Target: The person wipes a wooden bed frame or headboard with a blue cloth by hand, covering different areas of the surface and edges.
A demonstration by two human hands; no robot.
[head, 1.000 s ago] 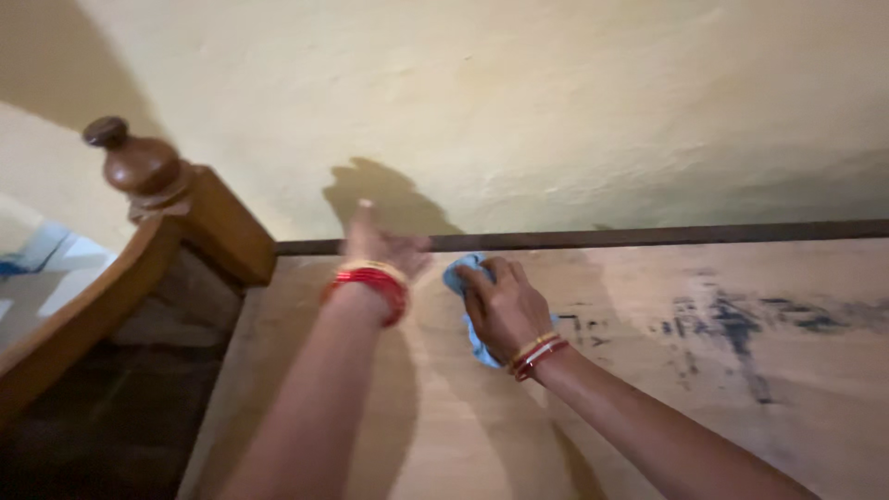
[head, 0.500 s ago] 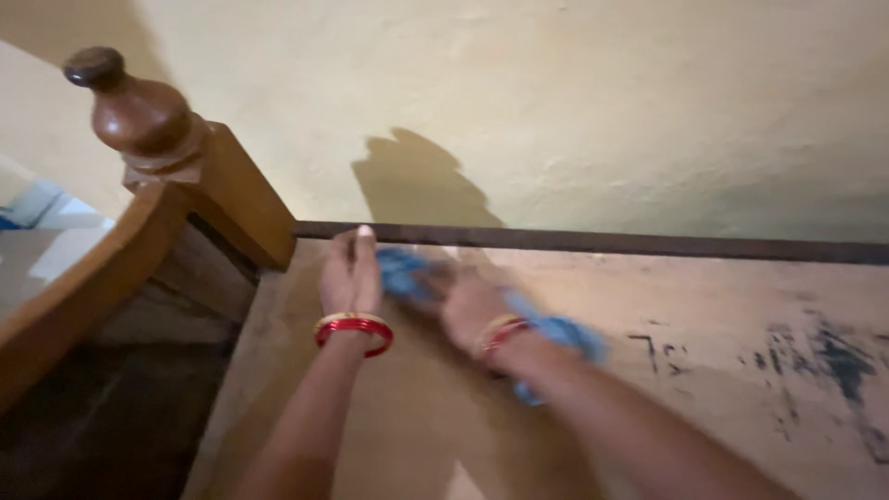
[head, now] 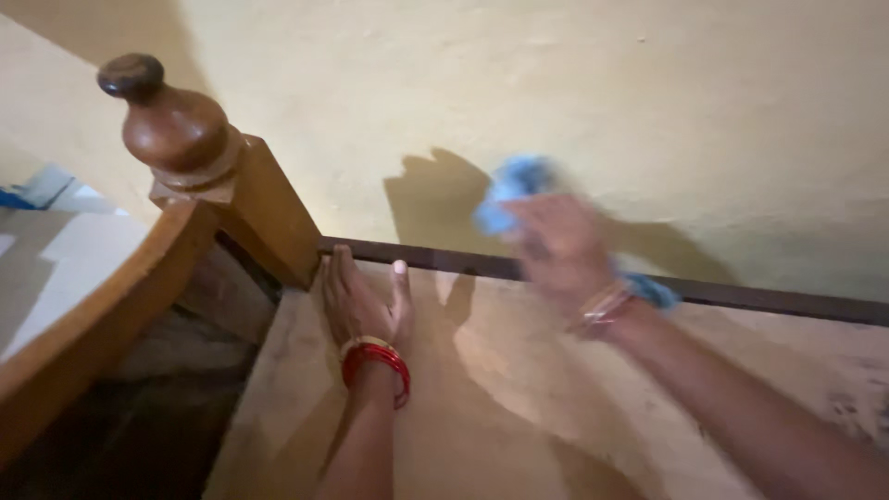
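My left hand (head: 359, 302) lies flat, fingers spread, on a bare plywood board (head: 482, 407), close to the dark rail (head: 741, 296) at the board's far edge. Red and gold bangles (head: 375, 359) ring that wrist. My right hand (head: 560, 250) is lifted off the board and blurred, gripping a crumpled blue cloth (head: 509, 190) in front of the yellow wall (head: 556, 93). A tail of the cloth shows by the right wrist.
A brown wooden bedpost (head: 176, 134) with a round knob stands at the left, joined to a curved wooden headboard (head: 102, 315). Dark ink smudges (head: 852, 407) mark the board at the far right. The hands' shadow falls on the wall.
My right hand has risen from the board with the blue cloth, up toward the wall. My left hand has stayed pressed on the board near the corner.
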